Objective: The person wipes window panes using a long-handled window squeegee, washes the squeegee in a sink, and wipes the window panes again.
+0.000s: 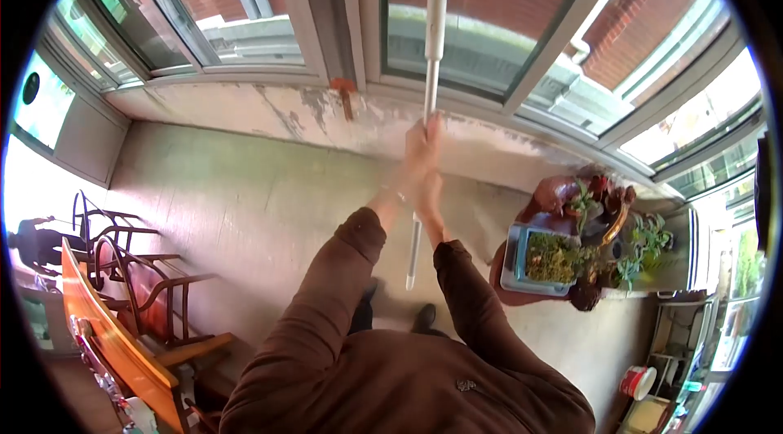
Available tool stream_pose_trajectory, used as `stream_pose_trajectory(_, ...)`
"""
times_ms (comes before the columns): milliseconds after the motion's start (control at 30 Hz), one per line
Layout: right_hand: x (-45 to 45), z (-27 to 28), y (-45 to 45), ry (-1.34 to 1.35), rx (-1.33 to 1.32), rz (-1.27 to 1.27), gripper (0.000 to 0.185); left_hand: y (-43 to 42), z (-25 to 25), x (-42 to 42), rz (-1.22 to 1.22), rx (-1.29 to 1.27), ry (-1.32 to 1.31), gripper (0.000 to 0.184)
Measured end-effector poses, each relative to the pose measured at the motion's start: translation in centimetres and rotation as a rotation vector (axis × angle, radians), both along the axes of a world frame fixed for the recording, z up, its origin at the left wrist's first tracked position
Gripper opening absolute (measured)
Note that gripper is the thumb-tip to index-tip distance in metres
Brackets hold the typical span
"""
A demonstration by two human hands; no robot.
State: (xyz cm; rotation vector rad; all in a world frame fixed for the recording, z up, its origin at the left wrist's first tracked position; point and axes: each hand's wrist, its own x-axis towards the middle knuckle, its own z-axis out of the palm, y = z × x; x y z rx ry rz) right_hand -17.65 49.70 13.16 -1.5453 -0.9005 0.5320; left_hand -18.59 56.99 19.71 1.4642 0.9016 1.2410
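Observation:
A long white telescopic pole [435, 18] stands roughly upright in front of the window, its top running out of view and its lower end hanging above the floor near my feet. My left hand [420, 147] is closed round the thin section, just below the thicker tube. Right under it, my right hand [430, 191] grips the same pole, fingers wrapped and partly blurred. The hands sit close together, and the left one partly overlaps the right. Whatever is on the pole's upper end cannot be seen.
Large framed windows [481, 22] rise above a low wall with peeling paint [269, 112]. To the right, potted plants [550, 259] stand on a reddish-brown stand. An orange wooden table [122, 336] and metal-framed chairs [155, 295] are at left. A red-and-white bucket [638, 383] sits lower right.

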Motion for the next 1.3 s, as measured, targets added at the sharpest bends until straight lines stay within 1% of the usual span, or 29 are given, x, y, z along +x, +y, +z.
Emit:
stream_pose_trajectory(33,-0.8,-1.2,-1.9,0.016,-0.034,0.006,0.048,-1.2,-2.5,-0.5,0.029,-0.019,0.004,0.049)
stream_pose_trajectory(67,-1.6,-2.4,-3.6,0.034,-0.068,0.013,0.049,-2.5,-5.2,-1.4,-0.035,-0.128,0.056,0.049)
stream_pose_trajectory(100,-2.1,-4.5,-4.8,0.117,-0.179,0.02,0.05,-3.9,-7.4,-2.6,-0.096,-0.238,0.108,0.049)
stream_pose_trajectory(133,-2.4,-7.6,-5.7,0.13,-0.229,0.033,0.05,-5.2,-9.1,-3.5,-0.157,-0.35,0.161,0.049)
stream_pose_trajectory(167,-2.9,-11.0,-6.9,0.147,-0.282,0.045,0.05,-6.5,-9.6,-4.1,-0.167,-0.395,0.163,0.048)
stream_pose_trajectory(200,-3.7,-13.4,-8.8,0.167,-0.344,0.055,0.05,-7.8,-11.5,-4.0,-0.025,-0.32,0.182,0.048)
stream_pose_trajectory(233,-4.3,-13.7,-10.2,0.213,-0.178,0.062,0.049,-8.9,-13.9,-3.3,0.11,-0.251,0.211,0.047)
stream_pose_trajectory(300,-4.5,-14.1,-12.2,0.285,-0.274,0.084,0.039,-10.2,-15.5,-4.3,-0.008,-0.386,0.27,0.045)
stream_pose_trajectory(333,-4.6,-14.3,-13.2,0.32,-0.323,0.095,0.035,-10.8,-16.6,-4.8,-0.031,-0.334,0.259,0.043)
stream_pose_trajectory(367,-4.9,-16.1,-13.9,0.292,-0.435,0.071,0.031,-11.1,-16.0,-4.9,-0.053,-0.369,0.262,0.042)
stream_pose_trajectory(400,-4.8,-15.6,-14.3,0.391,-0.396,0.091,0.033,-11.4,-16.8,-4.7,-0.06,-0.416,0.218,0.042)
stream_pose_trajectory(433,-5.1,-16.9,-14.0,0.157,-0.382,0.003,0.036,-11.9,-17.5,-4.5,-0.061,-0.439,0.164,0.042)
stream_pose_trajectory(533,-5.2,-17.4,-15.2,0.159,-0.421,-0.007,0.04,-12.8,-18.8,-4.6,-0.12,-0.503,0.131,0.043)
stream_pose_trajectory(667,-6.2,-17.3,-18.1,0.256,-0.518,0.038,0.043,-15.5,-21.2,-6.0,-0.105,-0.536,0.189,0.045)
stream_pose_trajectory(733,-6.2,-17.7,-19.1,0.267,-0.571,0.032,0.043,-16.5,-21.3,-6.2,-0.127,-0.554,0.191,0.045)
stream_pose_trajectory(833,-6.3,-18.1,-19.8,0.203,-0.563,0.018,0.045,-17.2,-21.6,-6.2,-0.111,-0.59,0.193,0.046)
stream_pose_trajectory(933,-6.5,-18.2,-20.0,0.237,-0.632,0.004,0.047,-17.3,-22.3,-6.4,-0.111,-0.616,0.241,0.046)
stream_pose_trajectory(1033,-7.3,-18.3,-21.5,0.283,-0.71,0.031,0.052,-18.9,-22.3,-7.1,-0.125,-0.675,0.213,0.048)
stream_pose_trajectory(1067,-7.8,-18.4,-22.2,0.273,-0.751,0.026,0.053,-19.4,-22.3,-7.3,-0.12,-0.726,0.231,0.048)
stream_pose_trajectory(1133,-8.8,-18.0,-24.1,0.257,-0.843,0.016,0.056,-21.3,-24.5,-8.3,-0.111,-0.839,0.271,0.049)
stream_pose_trajectory(1167,-9.3,-18.0,-24.8,0.266,-0.82,0.035,0.061,-22.1,-25.7,-8.9,-0.102,-0.855,0.327,0.05)
stream_pose_trajectory(1267,-10.0,-18.5,-26.5,0.304,-0.948,0.082,0.063,-23.4,-25.2,-9.2,-0.098,-0.958,0.439,0.052)
stream_pose_trajectory(1300,-9.9,-18.5,-26.8,0.311,-0.954,0.094,0.063,-23.6,-25.3,-9.3,-0.09,-0.968,0.472,0.053)
